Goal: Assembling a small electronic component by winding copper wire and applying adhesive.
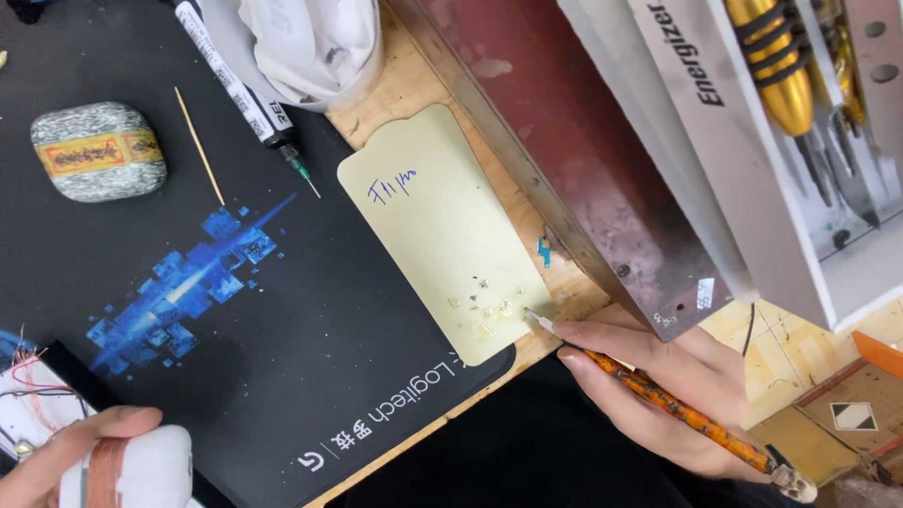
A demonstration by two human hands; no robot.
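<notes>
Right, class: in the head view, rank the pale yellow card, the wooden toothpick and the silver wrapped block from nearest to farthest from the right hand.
1. Pale yellow card, just left of the right hand.
2. Wooden toothpick, upper left on the black mat.
3. Silver wrapped block, far left.

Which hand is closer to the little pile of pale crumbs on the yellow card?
Right. The right hand sits just beside the crumbs, its orange-handled tool touching them. The left hand is far off, at the black mat's opposite corner.
</notes>
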